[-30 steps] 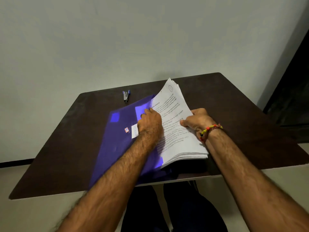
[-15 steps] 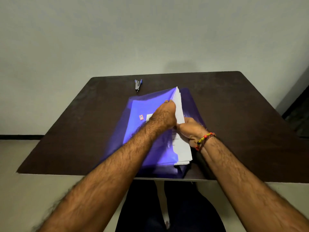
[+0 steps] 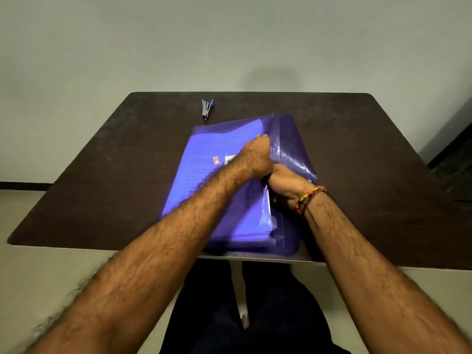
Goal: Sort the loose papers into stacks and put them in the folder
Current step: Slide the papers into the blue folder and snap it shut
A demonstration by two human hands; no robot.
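Observation:
A translucent purple folder (image 3: 204,180) lies on the dark table (image 3: 370,162) near its front edge. The stack of white papers (image 3: 268,208) sits inside it, showing through the cover, with a thin white edge exposed at the folder's right side. My left hand (image 3: 255,154) presses down on the folder's front cover, fingers curled at the cover's right edge. My right hand (image 3: 286,185), with a beaded bracelet at the wrist, grips the right edge of the folder beside the papers, touching my left hand.
A small blue and black stapler (image 3: 207,108) lies at the back of the table, behind the folder. Bare tabletop lies to the left and right. A grey wall stands behind the table. My dark trousers (image 3: 242,315) show below the table edge.
The folder's cover has come down over the paper stack, which stood lifted and tilted a second ago. Both hands have moved together onto the folder's right edge. The view has shifted.

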